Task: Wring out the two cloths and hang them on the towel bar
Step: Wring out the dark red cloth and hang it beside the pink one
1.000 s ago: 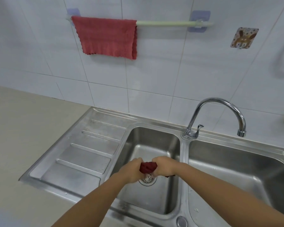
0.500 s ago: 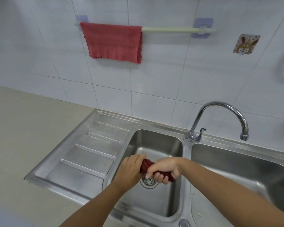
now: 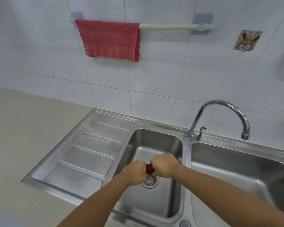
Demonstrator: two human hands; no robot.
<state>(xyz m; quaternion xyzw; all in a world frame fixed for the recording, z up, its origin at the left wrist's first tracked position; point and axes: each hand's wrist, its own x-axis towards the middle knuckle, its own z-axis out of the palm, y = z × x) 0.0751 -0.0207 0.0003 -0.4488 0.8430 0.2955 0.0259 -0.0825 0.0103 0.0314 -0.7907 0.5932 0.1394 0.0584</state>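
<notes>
Hands, left [image 3: 135, 172] and right [image 3: 164, 164], clamped on twisted dark-red cloth [image 3: 149, 168]; pale-green towel bar's [image 3: 170, 26] free span at 12 o'clock.

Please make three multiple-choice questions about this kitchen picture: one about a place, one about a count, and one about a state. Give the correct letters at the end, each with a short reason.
1. Over what do the hands hold the dark red cloth?
A. the drainboard
B. the left sink basin
C. the countertop

2. How many cloths hang on the towel bar?
A. none
B. one
C. two

3. In what state is the cloth between the hands?
A. spread flat
B. folded in a square
C. bunched tight in both fists

Answers:
1 B: the left hand and right hand are above the drain strainer of the left sink basin.
2 B: only the red cloth is draped on the towel bar.
3 C: just a small twisted part of the dark red cloth shows between the two closed fists.
</notes>
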